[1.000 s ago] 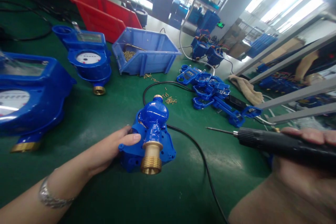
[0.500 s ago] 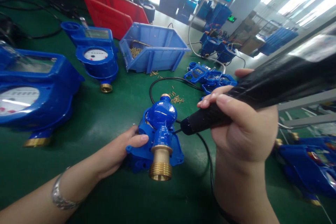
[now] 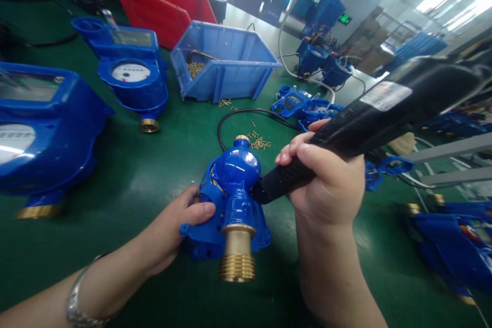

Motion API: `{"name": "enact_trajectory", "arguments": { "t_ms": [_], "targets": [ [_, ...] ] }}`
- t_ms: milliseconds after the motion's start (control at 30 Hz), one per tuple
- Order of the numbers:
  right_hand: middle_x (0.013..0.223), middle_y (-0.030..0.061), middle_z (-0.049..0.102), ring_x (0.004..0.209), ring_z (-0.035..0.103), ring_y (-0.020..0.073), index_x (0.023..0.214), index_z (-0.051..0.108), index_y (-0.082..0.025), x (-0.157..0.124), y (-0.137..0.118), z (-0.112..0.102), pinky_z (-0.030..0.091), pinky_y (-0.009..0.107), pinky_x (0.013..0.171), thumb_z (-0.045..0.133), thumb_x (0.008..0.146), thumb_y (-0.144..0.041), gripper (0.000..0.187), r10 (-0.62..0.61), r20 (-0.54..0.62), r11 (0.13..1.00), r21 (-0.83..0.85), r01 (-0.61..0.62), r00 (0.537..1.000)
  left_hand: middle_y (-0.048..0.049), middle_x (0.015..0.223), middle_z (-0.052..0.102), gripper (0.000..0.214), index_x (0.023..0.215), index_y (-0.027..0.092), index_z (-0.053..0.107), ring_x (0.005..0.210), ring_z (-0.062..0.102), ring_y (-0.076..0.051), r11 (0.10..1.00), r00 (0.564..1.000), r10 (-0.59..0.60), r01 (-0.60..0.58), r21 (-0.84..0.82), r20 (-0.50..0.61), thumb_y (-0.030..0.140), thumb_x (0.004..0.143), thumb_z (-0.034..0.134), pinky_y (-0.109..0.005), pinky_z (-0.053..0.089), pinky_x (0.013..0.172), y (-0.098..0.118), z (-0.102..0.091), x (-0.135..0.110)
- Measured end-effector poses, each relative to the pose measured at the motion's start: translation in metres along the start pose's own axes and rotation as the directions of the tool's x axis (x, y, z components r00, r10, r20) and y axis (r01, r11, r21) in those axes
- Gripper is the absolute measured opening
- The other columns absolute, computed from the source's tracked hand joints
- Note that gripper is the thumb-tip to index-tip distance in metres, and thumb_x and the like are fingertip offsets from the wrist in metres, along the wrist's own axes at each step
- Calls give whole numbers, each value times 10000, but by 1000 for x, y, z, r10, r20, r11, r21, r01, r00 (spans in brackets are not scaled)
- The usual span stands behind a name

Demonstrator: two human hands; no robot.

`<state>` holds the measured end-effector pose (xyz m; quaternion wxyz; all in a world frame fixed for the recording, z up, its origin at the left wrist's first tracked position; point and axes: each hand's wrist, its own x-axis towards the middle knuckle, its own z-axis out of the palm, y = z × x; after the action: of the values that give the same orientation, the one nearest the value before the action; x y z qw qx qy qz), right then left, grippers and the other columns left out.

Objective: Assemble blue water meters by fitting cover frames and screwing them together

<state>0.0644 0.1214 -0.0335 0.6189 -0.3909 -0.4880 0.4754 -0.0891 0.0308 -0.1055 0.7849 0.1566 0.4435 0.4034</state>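
In the middle of the bench lies a blue water meter (image 3: 239, 169), its threaded brass pipe end pointing towards me. My left hand (image 3: 188, 220) is closed on the left side of its blue housing, thumb on top and the other fingers mostly hidden. My right hand (image 3: 326, 179) is wrapped around a black electric screwdriver (image 3: 346, 123), which slants down from the upper right. The screwdriver's nose meets the right side of the meter; its bit is hidden there. Just beyond the meter lies a small pile of brass screws (image 3: 260, 142).
A blue bin (image 3: 242, 79) holding brass screws stands behind, with a red bin (image 3: 161, 7) beyond it. Blue water meters (image 3: 132, 74) stand at the left. More blue housings (image 3: 294, 102) lie behind my right hand, others at the far right. A black cable (image 3: 221, 128) loops behind the meter.
The screwdriver has moved left and inward, so its nose now reaches the meter and the bit no longer shows. My left hand keeps its hold. The view has shifted slightly.
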Motion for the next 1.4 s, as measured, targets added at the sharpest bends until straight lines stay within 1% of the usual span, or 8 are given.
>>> {"name": "enact_trajectory", "arguments": {
  "t_ms": [333,600,700,833,967,1033,1167,1400],
  "targets": [
    [513,-78,555,441,537,120,790,518,-197,-2,3,-1,442,275,471,553,592,-91,228,25,-37,999,-25,-26,999,-103,1051,691,616,1135,165,530,878,662,-278,1000,998,28,-28,6,-56,394,607,749,-350,530,768,-1,3,1],
    [511,-75,568,432,540,119,831,521,-185,-1,5,-2,443,274,474,554,585,-81,269,3,-52,1000,2,-2,999,-121,1198,628,679,1220,184,486,1092,583,-315,995,999,-16,13,97,28,442,641,728,-377,488,874,8,0,-4],
    [520,-79,578,436,544,118,862,541,-189,0,2,-2,449,279,487,562,570,-83,312,27,6,1000,15,-27,1000,-134,1184,633,677,1216,164,490,1085,583,-332,994,999,-5,2,107,34,436,640,721,-412,473,895,9,-2,-4],
    [558,-68,581,474,564,126,876,571,-206,0,-21,-6,469,301,533,569,576,-86,323,-11,102,998,-54,17,995,-146,1101,668,646,1192,131,504,965,635,-326,997,998,6,-10,81,58,404,641,702,-430,485,865,5,-1,-3],
    [605,-38,551,534,555,119,860,629,-189,-10,-59,-19,465,287,557,518,636,-97,266,-238,33,961,-134,240,971,-154,1095,670,612,1188,118,507,963,638,-329,995,998,15,-21,99,59,391,667,679,-443,475,882,2,-1,-4],
    [641,-22,531,567,538,118,846,651,-195,-20,-73,-25,466,286,575,485,686,-134,238,-269,18,946,-185,268,963,-155,1105,668,625,1213,121,494,981,633,-337,995,997,11,-18,94,73,402,682,665,-462,464,900,1,-1,-5],
    [634,-17,510,542,527,131,885,647,-233,-40,-78,-32,466,309,554,437,705,-84,315,-181,-11,950,-262,172,983,-157,1122,665,627,1232,121,492,976,638,-336,993,995,25,-36,110,99,414,701,652,-471,456,916,1,-1,-4],
    [596,-33,580,522,556,144,896,586,-225,-51,-55,-27,479,314,543,511,629,-54,325,-22,-38,994,-107,18,999,-166,1136,658,585,1219,113,521,1042,607,-359,991,988,-7,-14,135,154,401,722,638,-487,435,943,4,-2,-3]
  ]
}}
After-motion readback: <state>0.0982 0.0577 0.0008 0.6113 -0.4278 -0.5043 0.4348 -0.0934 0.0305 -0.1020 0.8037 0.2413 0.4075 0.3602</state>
